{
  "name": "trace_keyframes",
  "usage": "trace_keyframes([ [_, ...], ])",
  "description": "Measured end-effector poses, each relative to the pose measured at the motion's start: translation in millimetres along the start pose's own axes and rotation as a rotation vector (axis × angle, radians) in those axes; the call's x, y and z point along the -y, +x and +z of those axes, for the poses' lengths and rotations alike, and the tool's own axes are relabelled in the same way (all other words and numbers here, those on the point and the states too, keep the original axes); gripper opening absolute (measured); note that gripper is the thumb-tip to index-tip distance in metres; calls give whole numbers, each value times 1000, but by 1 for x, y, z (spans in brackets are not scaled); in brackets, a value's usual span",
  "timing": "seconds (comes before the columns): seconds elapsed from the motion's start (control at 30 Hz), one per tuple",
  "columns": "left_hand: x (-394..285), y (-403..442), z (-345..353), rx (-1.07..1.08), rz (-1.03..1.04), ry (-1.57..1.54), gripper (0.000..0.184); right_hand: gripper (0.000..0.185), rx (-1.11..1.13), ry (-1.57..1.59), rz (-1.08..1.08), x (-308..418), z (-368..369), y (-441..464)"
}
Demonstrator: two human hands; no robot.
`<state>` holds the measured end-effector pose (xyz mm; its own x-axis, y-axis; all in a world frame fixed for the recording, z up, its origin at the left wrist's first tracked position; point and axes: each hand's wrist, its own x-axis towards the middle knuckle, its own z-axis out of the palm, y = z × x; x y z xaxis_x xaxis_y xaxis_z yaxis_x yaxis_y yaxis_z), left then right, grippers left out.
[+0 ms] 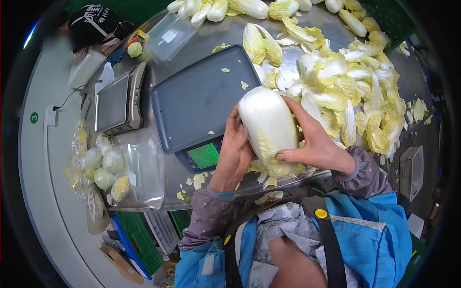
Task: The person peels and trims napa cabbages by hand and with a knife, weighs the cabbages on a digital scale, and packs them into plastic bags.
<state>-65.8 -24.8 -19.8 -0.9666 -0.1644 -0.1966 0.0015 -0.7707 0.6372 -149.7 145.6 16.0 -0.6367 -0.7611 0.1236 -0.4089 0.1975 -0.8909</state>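
A napa cabbage (269, 125) with a broad white base is held between both my hands, above the front edge of the metal table. My left hand (235, 149) supports its left side, while my right hand (317, 139) wraps its right side with the thumb across the front. Just left of the cabbage lies a digital scale (204, 96) with a dark grey tray and a lit green display (203, 156); a few leaf scraps rest on the tray. A large heap of loose cabbage leaves (355, 96) spreads to the right of my hands.
Whole cabbages (216, 10) line the far side. A second scale (120, 98) stands at left, near wrapped round vegetables (104, 177) and clear plastic bags (146, 175). Another person in a dark cap (98, 24) is at the upper left. Green crates (139, 240) sit below the table.
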Motion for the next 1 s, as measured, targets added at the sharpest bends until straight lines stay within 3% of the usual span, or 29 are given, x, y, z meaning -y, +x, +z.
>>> trace_keyframes([
  [0.07, 6, 1, -8, 50, 59, 255, 81, 83, 1, 124, 68, 1, 7, 1],
  [0.17, 10, -9, 1, -28, 5, 282, 92, 78, 48, 238, 136, 8, 2, 2],
  [0.23, 11, -11, 4, -19, 22, 342, 90, 76, 92, 230, 146, 6, -3, 2],
  [0.3, 12, -12, 4, -10, 37, 404, 87, 76, 114, -58, -69, -3, -8, 1],
  [0.43, 15, -8, 1, 28, 158, 630, 81, 68, 89, -77, -43, -2, -13, -3],
  [0.5, 12, -10, 7, 34, 189, 657, 78, 60, 134, 42, 74, 3, -21, -3],
  [0.57, 8, -17, 19, 13, -55, 303, 73, 59, 141, 28, 165, 7, -36, 2],
  [0.6, 14, -18, 6, 15, -56, 305, 73, 58, 152, 7, 252, 4, -45, 9],
  [0.67, 35, -18, -29, -3, -431, -267, 85, 60, 19, -463, -9, -41, -65, 13],
  [0.7, 37, -14, -22, 256, -457, -496, 86, 58, -196, -888, -71, -49, -70, 12],
  [0.73, 33, -15, -14, 255, -458, -494, 86, 56, -419, -1310, -135, -53, -72, 11],
  [0.8, 25, -17, 4, 31, -385, -371, 82, 54, -425, -1223, -152, -32, -70, 7],
  [0.83, 24, -17, 11, 27, -387, -371, 82, 54, -219, -616, 9, -20, -62, 3],
  [0.87, 22, -17, 17, -49, -344, -145, 81, 55, -19, -3, 162, -9, -53, -1],
  [0.9, 21, -15, 21, -115, -297, 84, 81, 56, 61, 108, 216, 3, -45, -4],
  [0.93, 24, -13, 22, -111, -302, 88, 81, 56, 143, 217, 268, 10, -40, -5],
  [1.0, 34, -9, 18, -89, -193, 102, 75, 52, 72, 206, 275, -1, -31, -7],
])
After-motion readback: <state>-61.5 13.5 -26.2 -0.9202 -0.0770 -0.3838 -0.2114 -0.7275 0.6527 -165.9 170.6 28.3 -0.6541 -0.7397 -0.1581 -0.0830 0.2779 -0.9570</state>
